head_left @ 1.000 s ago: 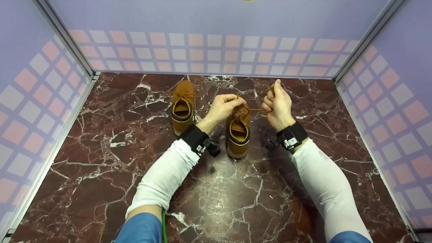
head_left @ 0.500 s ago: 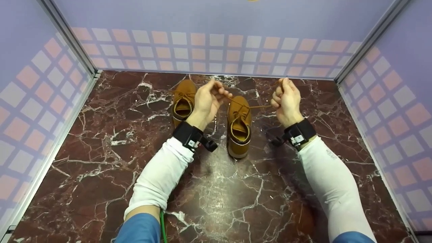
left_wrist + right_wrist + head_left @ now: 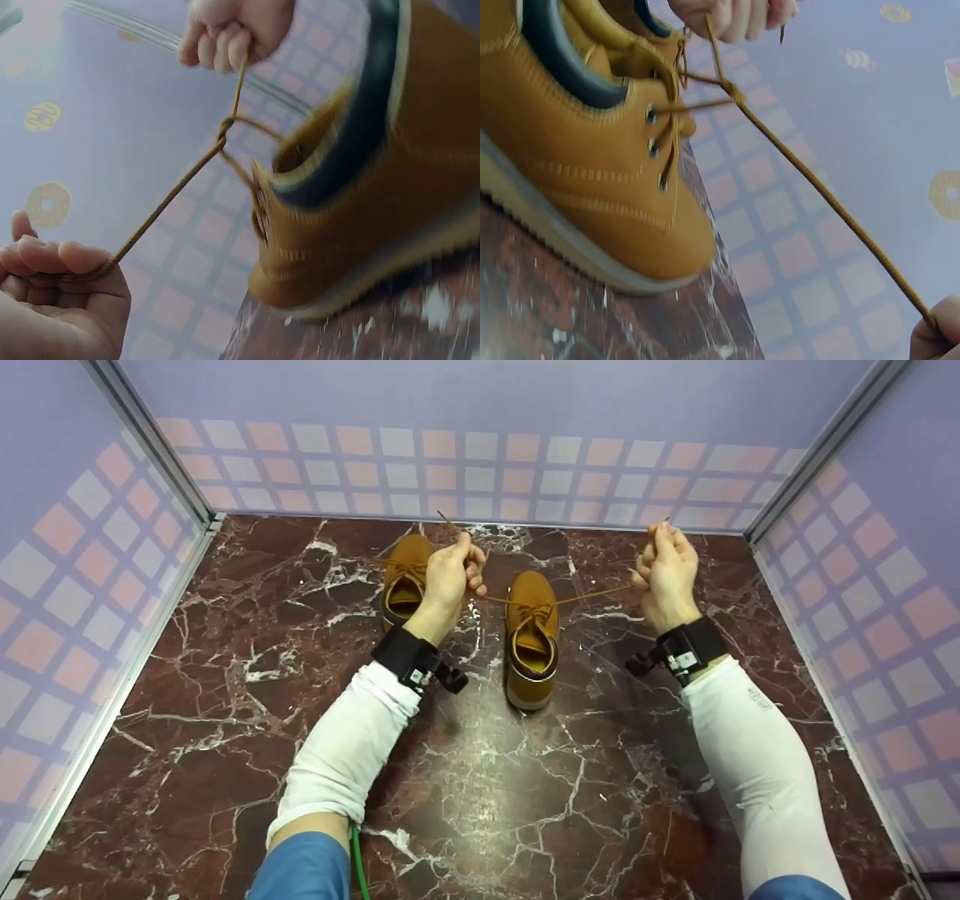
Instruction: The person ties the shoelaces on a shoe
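A tan lace-up shoe [image 3: 532, 641] with a dark padded collar stands on the floor, toe away from me. Its brown shoelace [image 3: 171, 201] stretches out to both sides. My left hand [image 3: 450, 581] grips one end with curled fingers, and a loose tip sticks up above it. To the right of the shoe my right hand [image 3: 669, 574] pinches the other end, pulled taut. In the right wrist view the two ends cross in a single twist, a half knot [image 3: 735, 93], above the eyelets. A matching shoe [image 3: 406, 581] stands to the left, partly behind my left hand, its lace tied in a bow.
The dark red marbled floor [image 3: 480, 780] reaches to a lilac back wall [image 3: 480, 472] with pink and white squares. Side walls [image 3: 892, 660] stand left and right. A green cord [image 3: 358, 862] hangs beside my left sleeve.
My left hand has let go near the knot, moved left and taken its lace end. My right hand has moved right and slightly up. The lace is now drawn out between both hands.
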Tool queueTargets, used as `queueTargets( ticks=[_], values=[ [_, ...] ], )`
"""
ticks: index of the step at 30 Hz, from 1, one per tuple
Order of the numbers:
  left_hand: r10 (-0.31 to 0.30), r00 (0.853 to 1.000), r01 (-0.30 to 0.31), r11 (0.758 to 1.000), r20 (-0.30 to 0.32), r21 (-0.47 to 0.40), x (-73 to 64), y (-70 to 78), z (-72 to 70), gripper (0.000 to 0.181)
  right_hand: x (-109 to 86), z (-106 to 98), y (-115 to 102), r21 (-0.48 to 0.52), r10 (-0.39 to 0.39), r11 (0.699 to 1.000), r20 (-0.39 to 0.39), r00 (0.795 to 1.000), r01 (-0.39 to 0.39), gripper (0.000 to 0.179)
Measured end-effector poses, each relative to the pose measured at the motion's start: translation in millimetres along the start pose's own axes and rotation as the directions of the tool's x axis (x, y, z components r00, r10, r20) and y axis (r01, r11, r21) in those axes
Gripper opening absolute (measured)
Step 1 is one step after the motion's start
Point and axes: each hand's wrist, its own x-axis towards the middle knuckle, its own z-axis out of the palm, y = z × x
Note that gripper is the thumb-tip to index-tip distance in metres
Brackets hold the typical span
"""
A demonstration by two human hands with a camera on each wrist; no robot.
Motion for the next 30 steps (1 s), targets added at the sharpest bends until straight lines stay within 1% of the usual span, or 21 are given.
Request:
queueTargets(
  ticks=[5, 8, 10, 11, 12, 13, 14, 15, 16, 17, 18, 20, 21, 22, 23, 24, 25, 26, 27, 28, 30],
  values=[
    [0.026, 1.000, -0.026, 0.985, 0.001, 0.168, 0.6, 3.8, -12.4, 0.055, 1.6, -16, -1, -0.034, -0.023, 0.999, 0.000, 1.000, 0.023, 0.026],
    [0.035, 0.999, -0.030, 0.978, -0.022, 0.207, 2.1, 6.2, -19.5, 0.054, 1.7, -24, 0, -0.088, -0.037, 0.995, 0.003, 0.999, 0.037, 0.026],
    [0.026, 0.999, -0.017, 0.977, -0.040, 0.215, 3.4, 6.3, -24.5, 0.053, 2.1, -30, 3, -0.180, -0.062, 0.982, 0.003, 0.998, 0.061, 0.025],
    [0.020, 0.999, -0.008, 0.975, -0.049, 0.221, 3.6, 6.0, -26.8, 0.053, 2.3, -34, 5, -0.232, -0.071, 0.970, 0.006, 0.997, 0.070, 0.024],
    [0.016, 0.998, -0.002, 0.973, -0.057, 0.231, 3.9, 5.4, -29.0, 0.052, 2.4, -37, 7, -0.305, -0.077, 0.949, 0.006, 0.997, 0.075, 0.024],
    [0.018, 0.998, -0.001, 0.966, -0.065, 0.258, 3.7, 4.7, -30.8, 0.052, 2.5, -41, 8, -0.383, -0.078, 0.920, 0.013, 0.997, 0.077, 0.024],
    [0.028, 0.997, -0.003, 0.948, -0.072, 0.319, 3.6, 4.2, -32.7, 0.053, 2.9, -45, 10, -0.479, -0.085, 0.874, 0.024, 0.996, 0.086, 0.024],
    [0.060, 0.996, -0.028, 0.913, -0.067, 0.407, 3.6, 3.5, -34.3, 0.053, 3.3, -49, 12, -0.580, -0.097, 0.807, 0.046, 0.994, 0.105, 0.024],
    [0.096, 0.994, -0.058, 0.859, -0.049, 0.509, 3.5, 2.4, -35.6, 0.054, 3.7, -53, 14, -0.669, -0.099, 0.733, 0.072, 0.992, 0.122, 0.025],
    [0.136, 0.991, -0.095, 0.781, -0.020, 0.617, 3.8, 1.0, -37.0, 0.056, 3.4, -57, 15, -0.746, -0.096, 0.651, 0.099, 0.990, 0.138, 0.027],
    [0.170, 0.985, -0.133, 0.688, 0.019, 0.714, 3.8, -0.4, -38.4, 0.057, 3.1, -61, 16, -0.814, -0.099, 0.558, 0.127, 0.987, 0.161, 0.028],
    [0.228, 0.966, -0.216, 0.460, 0.121, 0.861, 4.1, -4.0, -41.5, 0.058, 1.9, -66, 19, -0.898, -0.112, 0.378, 0.196, 0.974, 0.224, 0.028],
    [0.251, 0.951, -0.268, 0.370, 0.181, 0.890, 9.1, -10.4, -46.2, 0.059, 1.2, -67, 20, -0.917, -0.112, 0.309, 0.228, 0.967, 0.252, 0.028],
    [0.251, 0.942, -0.293, 0.295, 0.222, 0.910, 8.8, -12.5, -48.1, 0.059, 0.4, -68, 22, -0.926, -0.106, 0.261, 0.252, 0.962, 0.272, 0.028],
    [0.246, 0.936, -0.308, 0.231, 0.251, 0.923, 8.2, -13.8, -50.0, 0.059, -0.3, -68, 23, -0.932, -0.102, 0.220, 0.273, 0.957, 0.290, 0.027],
    [0.238, 0.933, -0.316, 0.183, 0.270, 0.931, 7.2, -14.8, -51.9, 0.059, -0.6, -67, 24, -0.934, -0.100, 0.186, 0.291, 0.951, 0.305, 0.026],
    [0.233, 0.931, -0.316, 0.134, 0.280, 0.939, 6.6, -15.7, -53.6, 0.059, -0.7, -67, 26, -0.935, -0.094, 0.162, 0.304, 0.948, 0.316, 0.025],
    [0.230, 0.931, -0.312, 0.098, 0.284, 0.945, 5.6, -16.4, -54.8, 0.058, -0.7, -68, 27, -0.935, -0.087, 0.147, 0.312, 0.946, 0.322, 0.025],
    [0.226, 0.931, -0.308, 0.069, 0.286, 0.949, 4.7, -17.0, -55.7, 0.057, -0.4, -69, 28, -0.936, -0.081, 0.135, 0.317, 0.945, 0.326, 0.025],
    [0.217, 0.935, -0.295, 0.032, 0.281, 0.955, -0.9, -13.6, -53.1, 0.055, -0.4, -70, 30, -0.937, -0.077, 0.128, 0.319, 0.945, 0.326, 0.025],
    [0.205, 0.935, -0.296, -0.004, 0.291, 0.955, -2.1, -15.1, -53.6, 0.053, -0.8, -73, 32, -0.939, -0.067, 0.114, 0.319, 0.945, 0.325, 0.026]
  ],
)
